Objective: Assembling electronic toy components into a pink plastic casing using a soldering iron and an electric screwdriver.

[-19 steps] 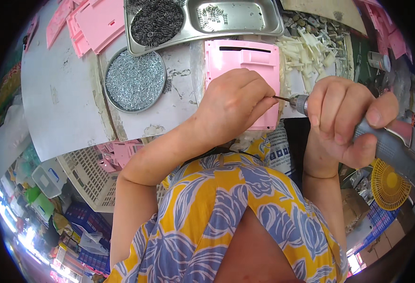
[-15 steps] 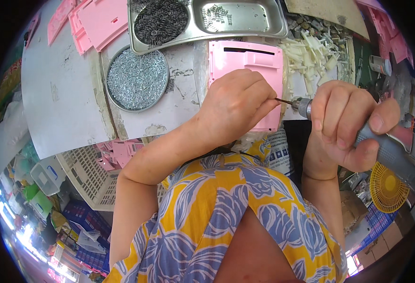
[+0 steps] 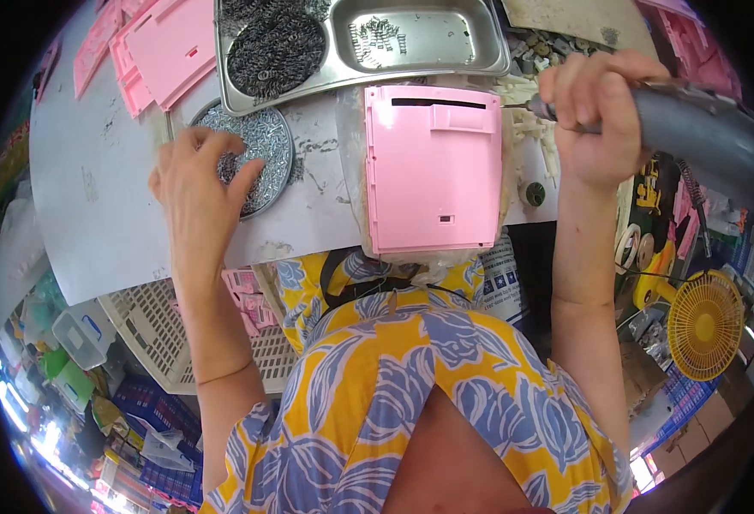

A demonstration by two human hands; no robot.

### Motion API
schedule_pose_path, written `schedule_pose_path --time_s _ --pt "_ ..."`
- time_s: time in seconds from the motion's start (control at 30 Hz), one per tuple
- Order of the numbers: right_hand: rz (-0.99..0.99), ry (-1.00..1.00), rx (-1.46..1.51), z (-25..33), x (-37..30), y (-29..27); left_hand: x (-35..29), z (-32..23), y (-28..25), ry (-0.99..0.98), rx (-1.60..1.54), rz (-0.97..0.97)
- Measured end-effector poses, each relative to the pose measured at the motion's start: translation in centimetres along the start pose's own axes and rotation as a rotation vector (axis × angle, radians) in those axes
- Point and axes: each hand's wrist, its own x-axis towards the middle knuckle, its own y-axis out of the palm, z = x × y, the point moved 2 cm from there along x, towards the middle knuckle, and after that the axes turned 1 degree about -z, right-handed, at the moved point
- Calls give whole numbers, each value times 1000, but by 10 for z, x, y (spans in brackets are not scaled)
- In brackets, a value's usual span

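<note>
My right hand [image 3: 595,124] is closed around a grey electric screwdriver [image 3: 703,128]. It is tilted nearly level, and its thin bit points left at the upper right edge of a pink plastic panel [image 3: 428,193]; I cannot tell whether the tip touches it. The panel lies on the table before me, with a dark slot along its far side. Over at the left, my left hand [image 3: 193,193] reaches onto a round dish of small silver screws [image 3: 278,158]. Its thumb and fingers are apart and curved, and no screw shows between them.
Beyond the panel stands a metal tray [image 3: 501,56] with dark and silver springs. White plastic parts [image 3: 535,137] are heaped at its right. Other pink panels [image 3: 171,51] lie far left. Below the table edge are a cream plastic basket [image 3: 154,338] and a yellow fan [image 3: 704,330].
My left hand has left the screwdriver's bit and moved left to the screw dish. My right hand has raised the screwdriver away from me, and the pink panel is now uncovered.
</note>
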Motion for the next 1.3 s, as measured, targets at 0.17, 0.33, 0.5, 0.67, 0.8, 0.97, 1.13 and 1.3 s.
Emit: schedule_pose_path --time_s 0.17,0.33,0.5,0.67,0.8,0.97,1.13,1.3 --pt "16 29 7 -12 -3 -1 -10 13 8 34 -99 46" --pt "25 28 22 -13 -1 11 0 20 12 34 -191 -100" --pt "36 101 -1 -17 1 10 -1 6 19 37 -416 -101" --pt "101 98 167 33 22 34 -7 -63 20 380 -639 -147" --pt "252 164 275 47 19 85 -13 -83 33 419 -726 -188" --pt "342 160 255 36 16 96 -16 -82 35 427 -776 -219" --pt "344 181 226 33 14 104 -17 -76 36 416 -801 -220" --pt "348 176 192 26 14 116 -22 -68 35 397 -762 -301"
